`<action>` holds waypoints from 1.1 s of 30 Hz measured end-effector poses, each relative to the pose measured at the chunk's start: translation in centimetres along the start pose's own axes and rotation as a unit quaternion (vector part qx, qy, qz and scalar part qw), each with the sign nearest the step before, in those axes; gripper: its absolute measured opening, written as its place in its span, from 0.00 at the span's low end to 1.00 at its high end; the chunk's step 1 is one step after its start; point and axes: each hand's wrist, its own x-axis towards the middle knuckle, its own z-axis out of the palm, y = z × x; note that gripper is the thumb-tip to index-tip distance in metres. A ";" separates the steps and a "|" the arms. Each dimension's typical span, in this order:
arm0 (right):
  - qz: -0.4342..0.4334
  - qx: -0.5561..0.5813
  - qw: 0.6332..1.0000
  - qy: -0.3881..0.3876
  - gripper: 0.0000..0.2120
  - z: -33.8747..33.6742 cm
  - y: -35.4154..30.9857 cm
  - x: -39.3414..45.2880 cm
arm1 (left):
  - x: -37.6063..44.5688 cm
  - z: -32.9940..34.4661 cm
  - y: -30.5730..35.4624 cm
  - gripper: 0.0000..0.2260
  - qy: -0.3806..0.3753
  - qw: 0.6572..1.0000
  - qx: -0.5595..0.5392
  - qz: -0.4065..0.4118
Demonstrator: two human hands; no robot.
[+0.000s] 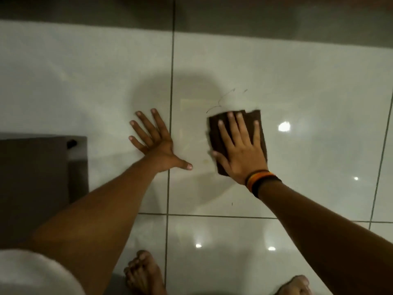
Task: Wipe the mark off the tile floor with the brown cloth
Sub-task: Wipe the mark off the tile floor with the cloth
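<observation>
A folded brown cloth [258,124] lies flat on the glossy white tile floor [319,92]. My right hand [238,150] presses down on it with the fingers spread; coloured bands circle that wrist. Just beyond the cloth's far edge a thin dark scribbled mark [223,101] shows on the tile, partly hidden by the cloth. My left hand [155,143] rests flat and empty on the floor to the left, fingers spread, across a grout line.
A brown mat [38,177] lies at the left edge. A dark band [276,15] runs along the far side of the floor. My bare feet [144,273] are at the bottom. Ceiling lights reflect on the tiles at the right.
</observation>
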 end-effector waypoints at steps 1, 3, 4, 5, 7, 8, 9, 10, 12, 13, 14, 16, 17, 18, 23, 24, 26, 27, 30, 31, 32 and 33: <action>0.005 -0.002 1.000 -0.012 0.38 -0.1 1.4 -1.6 | -0.1 -0.1 0.1 0.85 -0.001 1.000 -0.005 -0.002; 0.057 0.000 0.998 -0.033 0.38 -0.7 4.0 -2.6 | -0.3 -0.1 0.1 0.86 0.001 1.000 -0.009 -0.001; 0.091 0.003 0.995 -0.040 0.39 -0.9 4.9 -1.9 | -0.2 0.0 0.0 0.86 0.002 1.000 -0.012 0.001; 0.137 0.014 0.990 -0.034 0.39 -1.3 5.2 -0.2 | -0.1 0.0 -0.1 0.86 0.004 1.000 -0.017 0.003; 0.245 0.048 0.968 0.006 0.41 -2.3 4.3 4.7 | -0.2 0.2 -0.4 0.86 0.011 1.000 -0.020 0.011; 0.283 0.059 0.957 0.022 0.41 -2.7 3.4 7.4 | -0.1 0.3 -0.4 0.86 0.013 1.000 -0.020 0.017; 0.296 0.058 0.953 0.033 0.41 -3.0 2.1 9.6 | 0.0 0.4 -0.4 0.85 0.013 0.999 -0.022 0.022; 0.274 0.050 0.960 0.037 0.41 -3.1 0.6 10.7 | 0.0 0.4 -0.4 0.85 0.013 0.999 -0.024 0.023; 0.131 0.015 0.991 0.034 0.39 -2.3 -1.5 10.0 | -0.2 0.3 -0.4 0.85 0.014 1.000 -0.017 0.019; 0.043 -0.003 0.999 0.022 0.38 -2.0 -1.9 8.2 | -0.3 0.2 -0.3 0.85 0.012 1.000 -0.015 0.017; -0.031 -0.017 0.999 0.007 0.37 -1.8 -1.6 5.9 | -0.3 0.1 -0.1 0.85 0.010 1.000 -0.017 0.014; -0.105 -0.041 0.993 -0.028 0.37 -1.3 0.7 1.5 | -0.4 0.0 0.0 0.85 0.012 1.000 -0.017 0.012; -0.111 -0.048 0.992 -0.041 0.36 -1.3 2.4 -0.1 | -0.4 0.0 0.0 0.85 0.012 1.000 -0.015 0.012; -0.099 -0.043 0.993 -0.047 0.36 -1.7 4.2 -0.8 | -0.4 0.0 -0.1 0.86 0.011 1.000 -0.015 0.012; 0.162 0.047 0.986 -0.004 0.39 -3.4 5.3 5.9 | -0.3 0.2 -0.4 0.86 0.017 0.999 -0.015 0.027; 0.207 0.060 0.976 0.012 0.39 -3.6 3.8 8.1 | -0.3 0.3 -0.4 0.86 0.017 0.999 -0.014 0.031; 0.204 0.061 0.977 0.030 0.39 -3.7 0.6 10.7 | -0.3 0.2 -0.3 0.85 0.009 1.000 -0.007 0.029; 0.158 0.049 0.986 0.035 0.38 -3.4 -0.7 10.9 | -0.3 0.0 -0.3 0.85 0.003 1.000 -0.002 0.024; -0.026 -0.014 0.999 0.040 0.35 -1.4 -2.8 6.3 | -0.7 -0.4 -0.1 0.84 -0.011 1.000 0.013 0.024; -0.084 -0.030 0.996 0.030 0.35 -0.7 -2.8 3.6 | -0.9 -0.5 0.0 0.83 -0.017 0.999 0.015 0.028; -0.136 -0.041 0.990 0.023 0.35 0.3 -2.3 0.6 | -1.0 -0.7 0.1 0.83 -0.020 0.999 0.016 0.030; -0.172 -0.044 0.984 0.013 0.35 1.1 -1.4 -2.2 | -1.2 -0.8 0.2 0.82 -0.021 0.999 0.019 0.028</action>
